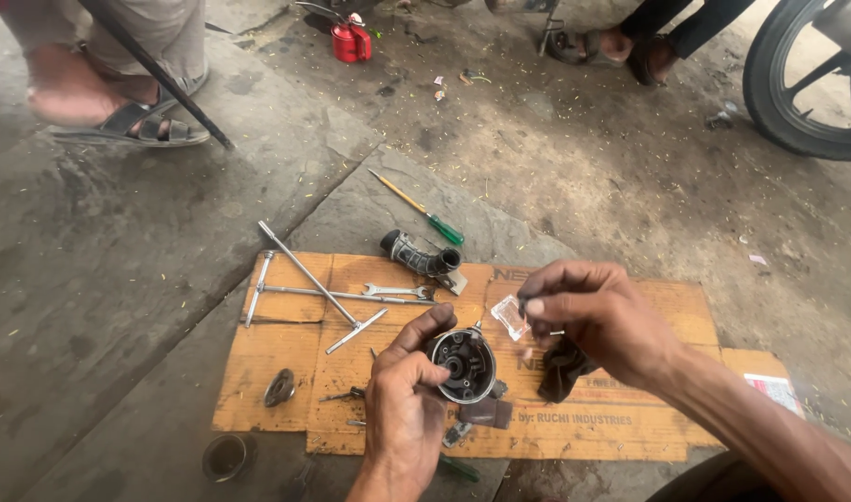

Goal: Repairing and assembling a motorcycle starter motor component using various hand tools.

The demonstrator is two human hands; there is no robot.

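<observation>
Your left hand (402, 409) is closed around the round metal housing (464, 364), held open face up just above the cardboard sheet (277, 358). Your right hand (598, 321) pinches a small clear packet (511, 316) over it, a dark rag (563, 367) tucked beneath. Tilt the housing and small parts may spill onto the gritty floor (584, 158); a loose pinch could drop the packet.

Round grey metal housing (464, 364) upright; clear packet (510, 316) (perhaps plastic) above.

We see soft, even daylight with only faint shadows and no glare. Focus holds sharp throughout, though edges bow slightly outward.
</observation>
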